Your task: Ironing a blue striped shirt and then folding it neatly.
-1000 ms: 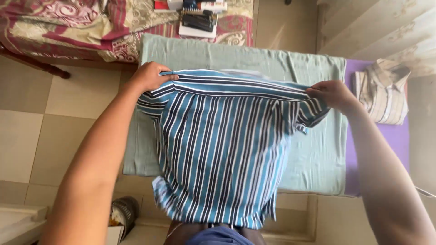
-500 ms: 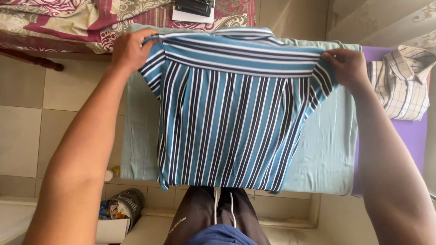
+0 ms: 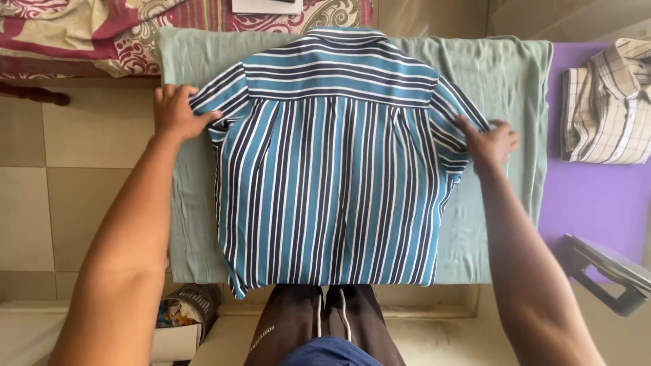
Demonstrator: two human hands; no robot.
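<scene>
Shirt (image 3: 332, 176) is lying flat on cloth-covered board (image 3: 502, 74), collar far. Left hand (image 3: 175, 112) is resting on its left sleeve, right hand (image 3: 489, 142) on its right. Folded shirt (image 3: 605, 102) is lying right; iron (image 3: 607, 271) is sitting near-right.

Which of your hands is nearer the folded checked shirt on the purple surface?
Right. The right hand rests on the striped shirt at its sleeve, on the side toward the checked shirt. The left hand is on the opposite sleeve, far across.

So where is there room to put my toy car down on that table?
Bare green cloth lies between the blue striped shirt and the purple surface, past the right hand. Purple is free between the folded checked shirt and the grey iron. The middle is covered.
</scene>
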